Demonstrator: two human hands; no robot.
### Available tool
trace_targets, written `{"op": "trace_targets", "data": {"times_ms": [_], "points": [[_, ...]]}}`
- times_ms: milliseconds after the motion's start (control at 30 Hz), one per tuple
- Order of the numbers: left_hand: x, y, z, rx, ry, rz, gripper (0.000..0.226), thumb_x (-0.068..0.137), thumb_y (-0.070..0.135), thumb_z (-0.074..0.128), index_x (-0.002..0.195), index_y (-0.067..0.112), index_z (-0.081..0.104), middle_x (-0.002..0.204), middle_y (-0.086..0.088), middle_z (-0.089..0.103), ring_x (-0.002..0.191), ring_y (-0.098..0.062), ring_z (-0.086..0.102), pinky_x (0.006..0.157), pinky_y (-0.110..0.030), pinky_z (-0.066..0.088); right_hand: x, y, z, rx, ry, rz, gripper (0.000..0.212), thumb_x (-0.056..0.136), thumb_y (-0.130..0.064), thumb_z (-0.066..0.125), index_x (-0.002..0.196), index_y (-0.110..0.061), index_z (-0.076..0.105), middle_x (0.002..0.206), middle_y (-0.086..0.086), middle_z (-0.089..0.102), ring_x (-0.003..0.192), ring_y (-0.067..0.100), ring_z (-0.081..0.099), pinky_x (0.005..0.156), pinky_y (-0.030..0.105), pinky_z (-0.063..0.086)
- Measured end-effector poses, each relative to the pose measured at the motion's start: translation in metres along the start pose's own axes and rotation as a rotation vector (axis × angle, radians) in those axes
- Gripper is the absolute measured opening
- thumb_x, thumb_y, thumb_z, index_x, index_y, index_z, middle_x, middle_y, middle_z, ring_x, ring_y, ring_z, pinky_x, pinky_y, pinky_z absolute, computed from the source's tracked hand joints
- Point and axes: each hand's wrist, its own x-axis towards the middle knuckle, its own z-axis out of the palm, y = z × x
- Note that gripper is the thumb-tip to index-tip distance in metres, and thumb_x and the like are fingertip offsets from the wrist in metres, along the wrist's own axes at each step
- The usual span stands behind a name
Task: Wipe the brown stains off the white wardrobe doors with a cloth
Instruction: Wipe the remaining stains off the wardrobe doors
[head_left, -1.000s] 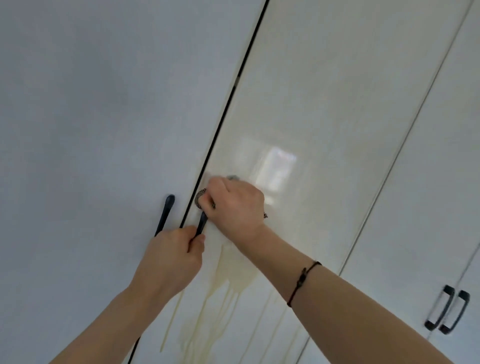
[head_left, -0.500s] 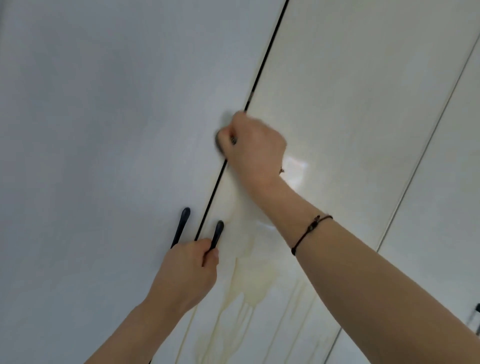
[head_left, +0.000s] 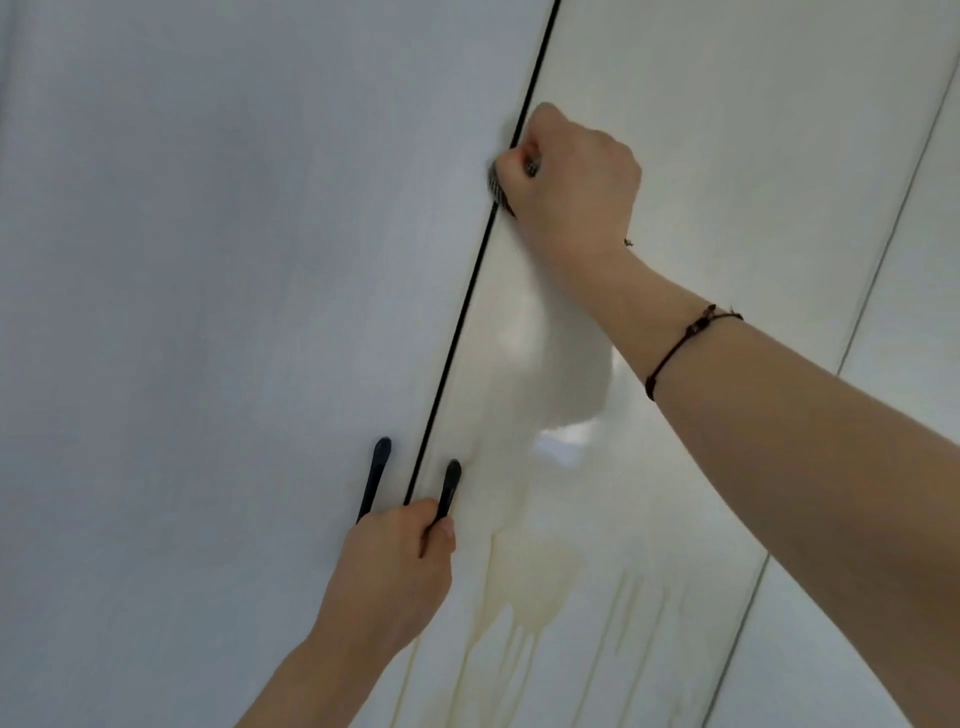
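Head view, left to right: the left hand (head_left: 392, 566) grips a black door handle (head_left: 448, 491), fingers curled round it. Brown stains (head_left: 524, 597) run down the white wardrobe door (head_left: 727, 130) just right of it. Higher up, the right hand (head_left: 571, 182) — fingers balled — presses what looks like a dark cloth (head_left: 497, 188) against the door seam.

Both forearms are bare, without sleeves. On the right wrist sits a thin dark cord bracelet (head_left: 685, 338) with a small knot.
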Motion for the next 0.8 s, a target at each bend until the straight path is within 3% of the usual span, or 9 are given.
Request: {"op": "trace_targets", "data": {"times_ms": [100, 267, 400, 467, 533, 600, 700, 800], "points": [[-0.002, 0.000, 0.001, -0.001, 0.000, -0.005, 0.033, 0.099, 0.024, 0.045, 0.070, 0.017, 0.059, 0.060, -0.003, 0.066, 0.053, -0.021, 0.060, 0.054, -0.041, 0.053, -0.050, -0.019, 0.007, 0.061, 0.032, 0.017, 0.015, 0.076, -0.026, 0.056, 0.067, -0.019, 0.046, 0.052, -0.004, 0.046, 0.047, 0.023, 0.043, 0.044, 0.026, 0.021], [-0.004, 0.002, 0.002, -0.014, 0.012, -0.020, 0.034, 0.099, 0.023, 0.045, 0.068, 0.019, 0.060, 0.057, 0.005, 0.067, 0.051, -0.011, 0.062, 0.051, -0.031, 0.049, -0.169, -0.015, -0.012, 0.188, -0.005, -0.243, 0.022, 0.070, -0.010, 0.069, 0.057, -0.013, 0.051, 0.049, 0.001, 0.043, 0.045, 0.022, 0.041, 0.043, 0.026, 0.025], [-0.004, 0.005, 0.002, -0.013, -0.005, -0.027, 0.036, 0.100, 0.022, 0.044, 0.068, 0.022, 0.061, 0.056, 0.007, 0.068, 0.050, -0.008, 0.062, 0.054, -0.028, 0.046, -0.152, 0.033, -0.034, 0.160, -0.063, -0.348, 0.019, 0.074, -0.012, 0.066, 0.059, -0.014, 0.055, 0.051, 0.002, 0.049, 0.046, 0.026, 0.046, 0.042, 0.031, 0.039], [-0.001, 0.005, 0.002, 0.002, 0.003, -0.023, 0.038, 0.100, 0.022, 0.044, 0.065, 0.022, 0.060, 0.056, 0.007, 0.067, 0.050, -0.008, 0.061, 0.054, -0.029, 0.046, -0.100, 0.076, -0.043, 0.052, -0.061, -0.144, 0.018, 0.079, -0.026, 0.063, 0.066, -0.019, 0.054, 0.056, -0.002, 0.055, 0.050, 0.023, 0.053, 0.045, 0.030, 0.039], [-0.004, 0.004, 0.002, -0.010, 0.017, -0.010, 0.040, 0.098, 0.020, 0.045, 0.061, 0.022, 0.059, 0.054, 0.006, 0.066, 0.049, -0.009, 0.060, 0.053, -0.029, 0.045, -0.042, 0.118, -0.058, -0.034, 0.039, 0.211, 0.019, 0.083, -0.034, 0.052, 0.070, -0.023, 0.043, 0.055, -0.009, 0.045, 0.048, 0.009, 0.041, 0.049, 0.029, 0.032], [-0.008, 0.006, 0.002, -0.011, 0.041, 0.019, 0.040, 0.097, 0.020, 0.047, 0.059, 0.023, 0.058, 0.054, 0.006, 0.066, 0.048, -0.009, 0.059, 0.052, -0.029, 0.044, -0.012, 0.149, -0.061, -0.053, 0.148, 0.420, 0.018, 0.082, -0.033, 0.046, 0.070, -0.024, 0.036, 0.053, -0.011, 0.032, 0.045, 0.005, 0.028, 0.047, 0.021, 0.020], [-0.010, 0.004, 0.005, -0.026, 0.093, 0.042, 0.039, 0.096, 0.021, 0.047, 0.059, 0.023, 0.058, 0.053, 0.005, 0.065, 0.046, -0.010, 0.059, 0.051, -0.030, 0.046, -0.043, 0.146, -0.051, -0.045, 0.217, 0.455, 0.018, 0.081, -0.033, 0.047, 0.070, -0.023, 0.036, 0.050, -0.010, 0.027, 0.042, 0.006, 0.024, 0.042, 0.021, 0.018], [-0.009, 0.003, 0.010, -0.014, 0.123, 0.034, 0.039, 0.098, 0.023, 0.047, 0.061, 0.023, 0.060, 0.052, 0.006, 0.064, 0.049, -0.008, 0.060, 0.053, -0.030, 0.047, -0.141, 0.127, -0.048, -0.011, 0.135, 0.389, 0.025, 0.081, -0.030, 0.053, 0.065, -0.024, 0.034, 0.050, -0.010, 0.033, 0.042, 0.007, 0.030, 0.042, 0.024, 0.021]]}}
